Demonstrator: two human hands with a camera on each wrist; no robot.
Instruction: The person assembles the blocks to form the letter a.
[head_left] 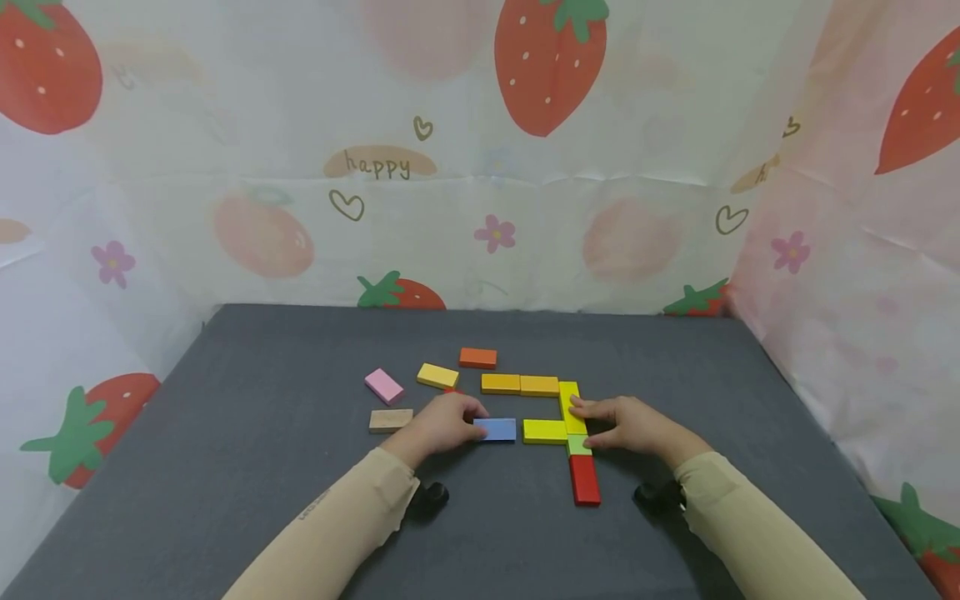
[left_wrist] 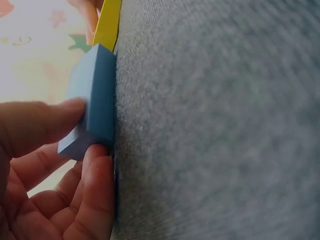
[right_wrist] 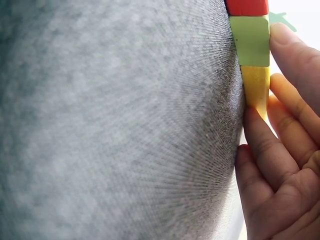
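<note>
A blue block (head_left: 495, 429) is lying broad face up near the middle of the worktop (head_left: 300, 350), a person's left hand (head_left: 445, 421) pinching its left end between thumb and fingertips. From where I am standing, the step is looking like fine positioning: doing it well is probably calling for a light pinch, a level block low against the worktop, and fingertips clear of the free right end. A heavy nudge from either hand could be knocking the neighbouring blocks out of line.

The blue block's long axis is running left to right, its free end pointing at a near yellow bar (head_left: 544, 432); a narrow gap is separating the two, which are sitting nearly in line. That bar is meeting a column: a second yellow bar (head_left: 573, 421), a green block (head_left: 578, 445) and a red block (head_left: 585, 480), strung toward the person. The right hand (head_left: 637, 429) is gripping nothing, its fingers extending fairly straight, index touching the second yellow bar, thumb at the green block.

Two amber blocks (head_left: 501, 383) are leading left from the column's far end. Beyond and leftward, an orange block (head_left: 477, 357), a pale yellow block (head_left: 437, 376), a pink block (head_left: 384, 386) and a wooden block (head_left: 391, 420) are lying apart.
</note>
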